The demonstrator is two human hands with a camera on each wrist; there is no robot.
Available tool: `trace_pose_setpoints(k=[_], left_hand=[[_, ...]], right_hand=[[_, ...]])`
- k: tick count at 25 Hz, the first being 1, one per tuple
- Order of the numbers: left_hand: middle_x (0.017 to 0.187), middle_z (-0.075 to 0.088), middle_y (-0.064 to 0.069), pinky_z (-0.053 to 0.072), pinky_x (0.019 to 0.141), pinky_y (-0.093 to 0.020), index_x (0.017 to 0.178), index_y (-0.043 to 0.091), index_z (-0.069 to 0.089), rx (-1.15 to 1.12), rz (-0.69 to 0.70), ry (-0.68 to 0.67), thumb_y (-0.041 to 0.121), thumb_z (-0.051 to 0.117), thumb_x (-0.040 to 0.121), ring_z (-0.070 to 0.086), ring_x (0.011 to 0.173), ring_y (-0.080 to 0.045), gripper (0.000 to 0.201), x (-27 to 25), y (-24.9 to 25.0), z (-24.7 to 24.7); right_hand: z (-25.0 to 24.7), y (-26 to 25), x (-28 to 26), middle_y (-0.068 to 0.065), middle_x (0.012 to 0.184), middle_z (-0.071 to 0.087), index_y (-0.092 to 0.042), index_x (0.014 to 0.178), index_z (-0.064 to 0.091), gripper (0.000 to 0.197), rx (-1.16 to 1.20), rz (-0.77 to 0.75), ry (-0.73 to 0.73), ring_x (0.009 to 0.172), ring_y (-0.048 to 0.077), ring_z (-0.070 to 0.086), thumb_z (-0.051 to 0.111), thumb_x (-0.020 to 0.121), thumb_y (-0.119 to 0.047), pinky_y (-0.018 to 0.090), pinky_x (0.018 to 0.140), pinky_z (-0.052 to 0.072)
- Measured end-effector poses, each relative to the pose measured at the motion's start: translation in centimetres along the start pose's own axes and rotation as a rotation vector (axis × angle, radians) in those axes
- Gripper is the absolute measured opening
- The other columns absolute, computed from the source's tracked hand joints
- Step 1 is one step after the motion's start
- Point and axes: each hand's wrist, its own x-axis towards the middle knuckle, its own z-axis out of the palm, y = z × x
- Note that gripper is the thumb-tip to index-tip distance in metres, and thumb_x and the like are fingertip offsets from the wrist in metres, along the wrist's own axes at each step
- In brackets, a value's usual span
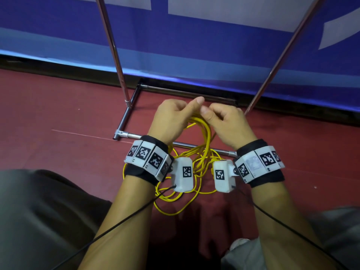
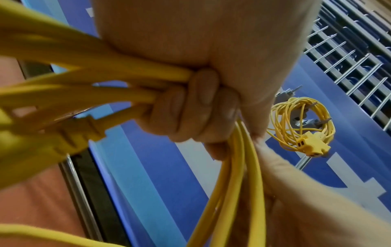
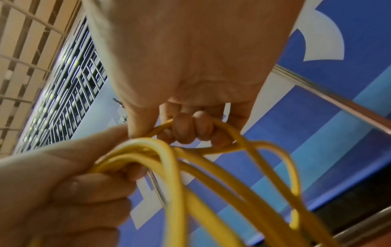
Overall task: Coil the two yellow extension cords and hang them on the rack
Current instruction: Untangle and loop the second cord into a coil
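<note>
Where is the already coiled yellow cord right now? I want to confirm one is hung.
In the left wrist view the coiled cord hangs on a grey hook of the rack, right of the left hand, before the blue banner.

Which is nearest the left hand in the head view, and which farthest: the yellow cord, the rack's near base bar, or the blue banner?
1. Yellow cord: gripped in the left hand.
2. Near base bar: on the floor, just below and left of the hand.
3. Blue banner: farthest, behind the rack.
</note>
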Motion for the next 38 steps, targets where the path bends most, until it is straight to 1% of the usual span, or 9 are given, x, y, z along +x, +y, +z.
trace_pose_setpoints(k=[2,6,10,14,22,24,28,32,38], left_hand=[[0.045,0.042,-0.001,0.032,0.052,-0.033,0.059,-0.004,0.053,-0.006,0.029,0.134,0.065,0.061,0.082,0.036,0.047,-0.017,0.073,0.4,-0.7,-0.4],[0.041,0.049,0.004,0.04,0.056,-0.036,0.048,0.016,0.051,0.033,0.041,0.239,0.062,0.062,0.081,0.044,0.046,-0.018,0.058,0.7,-1.6,-0.9],[0.046,0.053,0.006,0.04,0.06,-0.035,0.058,0.022,0.061,0.019,-0.126,-0.026,0.073,0.05,0.081,0.051,0.051,-0.018,0.057,0.9,-2.2,-1.3],[0.052,0.055,0.0,0.037,0.054,-0.03,0.074,0.007,0.063,0.026,-0.135,-0.148,0.073,0.048,0.081,0.045,0.047,-0.016,0.069,0.5,-2.0,-0.8],[0.062,0.054,0.003,0.037,0.054,-0.027,0.08,0.014,0.055,0.019,0.003,-0.305,0.031,0.042,0.105,0.046,0.056,-0.015,0.033,0.1,-0.7,0.1],[0.058,0.051,0.009,0.037,0.051,-0.024,0.082,0.013,0.058,-0.085,-0.035,-0.231,0.028,0.041,0.105,0.045,0.054,-0.012,0.032,0.0,-0.5,1.1],[0.045,0.049,0.005,0.045,0.055,-0.041,0.06,0.016,0.053,0.02,-0.029,0.011,0.06,0.046,0.083,0.045,0.047,-0.02,0.05,0.2,-1.3,1.2],[0.039,0.041,0.008,0.036,0.05,-0.035,0.05,0.02,0.044,-0.116,-0.061,0.254,0.05,0.055,0.087,0.039,0.043,-0.018,0.049,0.8,-1.5,-0.7],[0.043,0.055,0.012,0.033,0.04,-0.016,0.078,0.015,0.048,-0.176,-0.14,0.0,0.037,0.053,0.101,0.051,0.04,0.002,0.033,-0.1,0.8,-2.2]], right_hand=[[-0.3,1.3,0.1,-0.004,0.052,0.056,-0.016,0.065,0.059,0.059,-0.044,0.073,-0.079,0.06,0.017,0.056,0.04,0.09,-0.066,0.033,0.067,0.042],[-0.2,3.3,-0.4,0.008,0.055,0.049,-0.013,0.067,0.059,0.059,0.003,0.165,-0.021,0.057,0.019,0.044,0.049,0.085,-0.068,0.036,0.062,0.04],[-0.4,1.8,0.2,-0.007,0.059,0.05,-0.023,0.07,0.06,0.029,0.104,0.057,0.143,0.058,0.006,0.042,0.063,0.087,-0.046,0.027,0.059,0.036],[0.2,0.1,0.2,-0.003,0.058,0.055,-0.018,0.072,0.061,0.023,0.017,-0.054,0.117,0.056,0.006,0.047,0.067,0.089,-0.032,0.011,0.055,0.032],[-0.3,-0.3,0.3,-0.002,0.059,0.057,-0.024,0.068,0.061,0.024,0.114,-0.057,0.014,0.056,0.01,0.047,0.064,0.087,-0.038,0.024,0.056,0.038],[0.8,-0.9,0.1,-0.003,0.055,0.05,-0.019,0.068,0.058,0.031,0.125,-0.057,0.014,0.056,0.014,0.044,0.057,0.091,-0.039,0.029,0.056,0.039],[0.4,-0.7,0.0,-0.006,0.05,0.053,-0.014,0.07,0.058,0.056,0.021,0.055,-0.073,0.058,0.013,0.051,0.038,0.094,-0.059,0.034,0.064,0.042],[-1.3,2.5,-0.2,-0.002,0.06,0.063,-0.026,0.073,0.062,0.061,-0.162,0.212,-0.116,0.069,0.023,0.061,0.029,0.086,-0.076,0.04,0.075,0.048],[-2.1,1.7,-0.1,0.0,0.061,0.048,-0.018,0.072,0.062,0.023,0.135,0.023,0.08,0.059,0.006,0.038,0.064,0.09,-0.033,0.025,0.057,0.032]])
